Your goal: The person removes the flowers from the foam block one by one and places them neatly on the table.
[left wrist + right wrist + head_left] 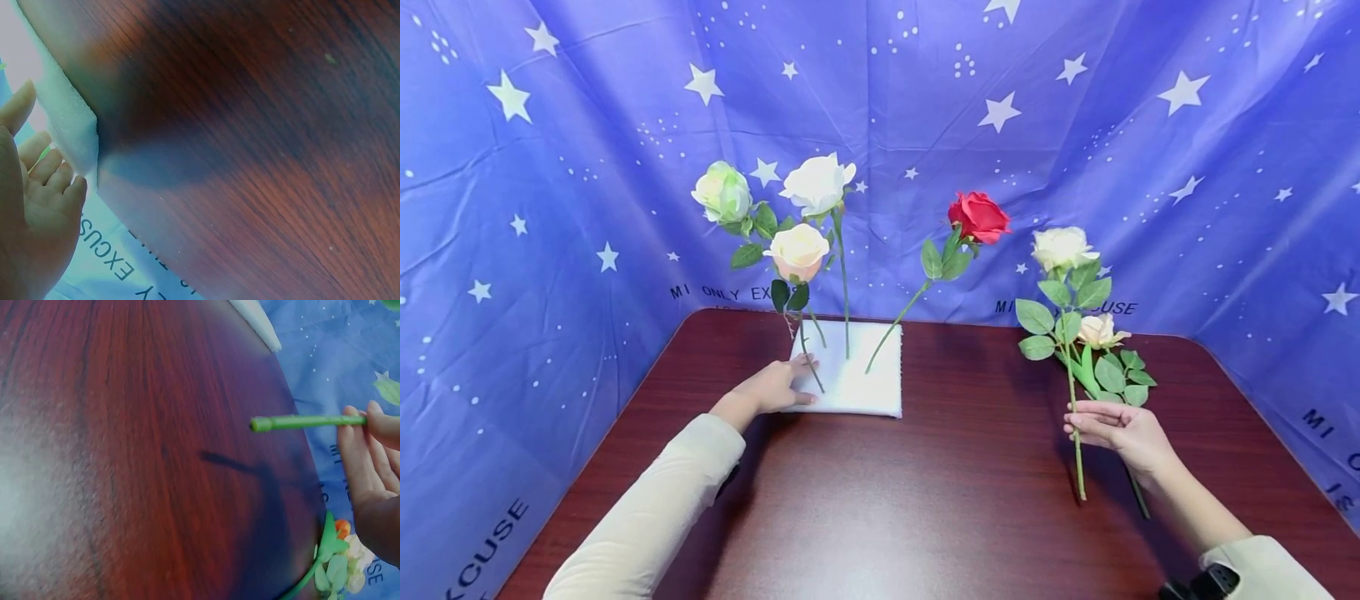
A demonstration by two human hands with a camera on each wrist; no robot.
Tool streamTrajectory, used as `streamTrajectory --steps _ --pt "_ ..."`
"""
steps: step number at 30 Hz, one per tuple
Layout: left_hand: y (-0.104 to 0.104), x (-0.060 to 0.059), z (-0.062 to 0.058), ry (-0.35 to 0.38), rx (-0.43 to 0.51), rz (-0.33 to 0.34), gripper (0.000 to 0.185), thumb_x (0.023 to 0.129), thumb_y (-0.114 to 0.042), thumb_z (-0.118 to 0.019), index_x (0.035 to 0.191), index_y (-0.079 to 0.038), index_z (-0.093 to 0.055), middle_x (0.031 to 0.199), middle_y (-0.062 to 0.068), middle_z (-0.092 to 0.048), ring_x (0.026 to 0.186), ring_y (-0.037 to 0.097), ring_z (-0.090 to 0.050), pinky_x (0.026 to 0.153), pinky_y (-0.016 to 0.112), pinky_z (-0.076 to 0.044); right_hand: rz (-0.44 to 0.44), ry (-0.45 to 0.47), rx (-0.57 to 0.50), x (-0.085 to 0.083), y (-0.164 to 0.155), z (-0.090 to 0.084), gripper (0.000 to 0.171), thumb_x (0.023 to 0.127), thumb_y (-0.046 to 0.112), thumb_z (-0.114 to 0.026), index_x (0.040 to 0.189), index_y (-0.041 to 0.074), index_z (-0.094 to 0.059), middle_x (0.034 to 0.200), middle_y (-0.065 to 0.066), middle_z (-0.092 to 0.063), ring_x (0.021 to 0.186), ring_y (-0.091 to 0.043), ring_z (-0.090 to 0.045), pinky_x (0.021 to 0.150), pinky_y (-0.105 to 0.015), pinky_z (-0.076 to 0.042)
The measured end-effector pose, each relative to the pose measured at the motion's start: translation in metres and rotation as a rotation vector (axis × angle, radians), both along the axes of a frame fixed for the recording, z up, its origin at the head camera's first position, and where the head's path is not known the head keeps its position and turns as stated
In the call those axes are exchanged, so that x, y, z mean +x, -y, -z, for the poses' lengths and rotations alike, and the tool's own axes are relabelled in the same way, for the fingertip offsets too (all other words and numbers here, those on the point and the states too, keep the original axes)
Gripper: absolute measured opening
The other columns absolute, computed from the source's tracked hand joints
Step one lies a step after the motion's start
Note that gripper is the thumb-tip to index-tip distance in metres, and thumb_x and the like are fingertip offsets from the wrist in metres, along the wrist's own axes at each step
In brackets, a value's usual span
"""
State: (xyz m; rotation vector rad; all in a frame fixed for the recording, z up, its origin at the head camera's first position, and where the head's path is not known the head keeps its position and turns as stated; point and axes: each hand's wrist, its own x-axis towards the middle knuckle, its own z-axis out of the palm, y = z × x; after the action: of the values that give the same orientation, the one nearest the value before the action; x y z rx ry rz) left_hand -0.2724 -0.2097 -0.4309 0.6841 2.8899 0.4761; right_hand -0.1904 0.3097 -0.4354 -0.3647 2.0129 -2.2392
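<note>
Near the right edge of the dark wooden table (pixel 970 500), right hand (pixel 1120 433) pinches a light, bendable cream artificial rose stem (pixel 1077 454) mid-length; left hand (pixel 775 387), fingers straight, steadies the white foam block (pixel 865 392).

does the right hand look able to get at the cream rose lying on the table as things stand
Probably not yet: the right hand already pinches a white rose stem. The cream rose lies just beside it on the table, nothing blocking.
</note>
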Motion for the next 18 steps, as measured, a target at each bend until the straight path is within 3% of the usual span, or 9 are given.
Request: streamTrajectory --steps 5,18 --pt "0.000 -0.001 0.000 0.012 0.002 -0.001 0.064 0.085 -0.032 -0.069 0.139 -0.001 -0.050 0.149 0.024 -0.041 0.135 0.040 -0.044 0.113 0.048 -0.037 -0.067 0.108 0.066 0.008 -0.004 -0.004 0.037 0.092 -0.009 -0.052 0.100 0.020 -0.074 0.092 0.003 -0.077 0.083 -0.009 -0.074 0.072 -0.023 -0.060" --pt "0.000 0.001 -0.003 0.019 -0.002 -0.009 0.065 0.085 -0.032 -0.070 0.139 -0.002 -0.049 0.149 0.025 -0.040 0.133 0.041 -0.046 0.112 0.048 -0.038 -0.182 0.215 0.024 0.009 -0.017 0.014 0.038 0.094 -0.007 -0.050 0.101 0.022 -0.073 0.098 0.006 -0.076 0.090 -0.005 -0.072 0.077 -0.021 -0.059"
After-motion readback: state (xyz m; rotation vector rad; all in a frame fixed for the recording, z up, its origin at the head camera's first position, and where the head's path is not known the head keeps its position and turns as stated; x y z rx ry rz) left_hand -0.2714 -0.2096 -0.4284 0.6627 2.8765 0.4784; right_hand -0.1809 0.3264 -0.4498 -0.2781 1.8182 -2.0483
